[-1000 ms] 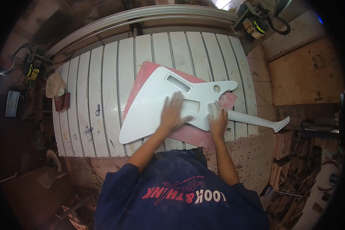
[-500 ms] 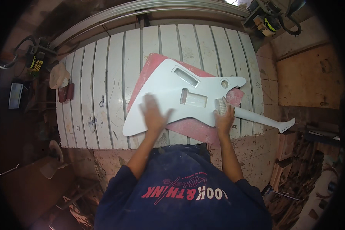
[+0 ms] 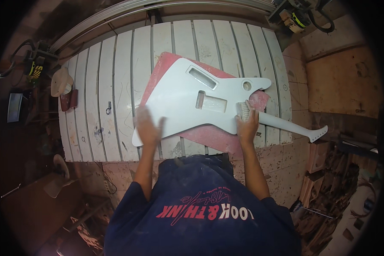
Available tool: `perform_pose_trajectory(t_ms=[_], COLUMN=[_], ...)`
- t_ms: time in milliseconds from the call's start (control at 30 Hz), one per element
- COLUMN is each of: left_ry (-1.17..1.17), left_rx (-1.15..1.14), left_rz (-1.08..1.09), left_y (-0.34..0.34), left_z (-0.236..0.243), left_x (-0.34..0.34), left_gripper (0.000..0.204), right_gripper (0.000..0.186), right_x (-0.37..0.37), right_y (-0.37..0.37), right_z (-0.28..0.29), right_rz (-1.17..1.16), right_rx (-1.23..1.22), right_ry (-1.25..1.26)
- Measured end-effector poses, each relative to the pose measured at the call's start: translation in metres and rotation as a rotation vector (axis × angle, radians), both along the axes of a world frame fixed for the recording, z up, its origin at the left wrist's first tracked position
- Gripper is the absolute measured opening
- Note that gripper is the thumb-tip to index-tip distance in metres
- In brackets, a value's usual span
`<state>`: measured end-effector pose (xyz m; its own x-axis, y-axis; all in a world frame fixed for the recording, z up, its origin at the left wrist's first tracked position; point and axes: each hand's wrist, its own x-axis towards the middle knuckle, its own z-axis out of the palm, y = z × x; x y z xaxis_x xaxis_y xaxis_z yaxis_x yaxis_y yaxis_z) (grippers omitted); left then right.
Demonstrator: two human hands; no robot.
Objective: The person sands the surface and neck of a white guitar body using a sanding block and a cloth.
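Note:
A white, angular electric guitar body with its neck (image 3: 179,102) lies on a pink pad (image 3: 209,136). Several routed cavities and a round hole show in its face. My left hand (image 3: 148,128) is flat over the lower left edge of the body, its thumb apart from the fingers and slightly blurred. At the joint of body and neck, my right hand (image 3: 247,128) is closed round a small brush (image 3: 243,110) with pale bristles. The neck runs off to the right, past the table's edge, and ends in a headstock with a row of holes.
The slatted white table (image 3: 123,94) carries a tan cap-like object (image 3: 61,82) and a dark red cylinder (image 3: 68,100) at its left end. A metal rail (image 3: 158,13) spans the back, with machine parts (image 3: 292,19) at the right. Wood pieces (image 3: 318,166) are stacked at right.
My left hand has slid left across the guitar body to its lower left edge. My right hand stays at the neck joint with the brush. The whole view has shifted slightly.

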<state>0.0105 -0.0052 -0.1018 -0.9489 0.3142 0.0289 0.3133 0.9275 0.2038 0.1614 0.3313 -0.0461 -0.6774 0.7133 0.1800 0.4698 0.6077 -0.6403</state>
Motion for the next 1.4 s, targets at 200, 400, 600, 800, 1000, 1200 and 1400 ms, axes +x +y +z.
perform_pose_trajectory(t_ms=[200, 400, 600, 800, 1000, 1200, 1400], left_ry=[-0.104, -0.035, -0.153, -0.051, -0.072, -0.071, -0.150], left_rx=[0.134, -0.034, 0.212, 0.186, 0.027, -0.074, -0.038], left_rz=[0.499, -0.057, -0.615, -0.734, -0.477, -0.119, -0.496], left_y=[-0.083, 0.066, 0.185, 0.157, 0.058, 0.023, 0.106], left_z=[-0.029, 0.008, 0.019, 0.015, 0.023, 0.019, 0.027], left_x=[-0.010, 0.023, 0.068, 0.052, 0.020, 0.022, 0.049], left_gripper=[0.097, 0.098, 0.091, 0.085, 0.085, 0.095, 0.104], right_gripper=[0.071, 0.072, 0.072, 0.075, 0.074, 0.068, 0.071], right_x=[-0.004, -0.002, -0.004, -0.001, 0.001, -0.001, -0.004], right_y=[-0.001, 0.000, 0.002, 0.001, 0.002, -0.003, -0.004], right_z=[-0.004, -0.001, -0.007, -0.011, -0.010, -0.002, -0.005], right_rz=[0.029, -0.016, 0.024, -0.027, -0.013, -0.041, -0.022], right_rx=[-0.020, -0.031, 0.021, 0.033, 0.030, -0.009, 0.035], right_ry=[0.016, -0.054, 0.002, -0.040, 0.011, -0.033, -0.015])
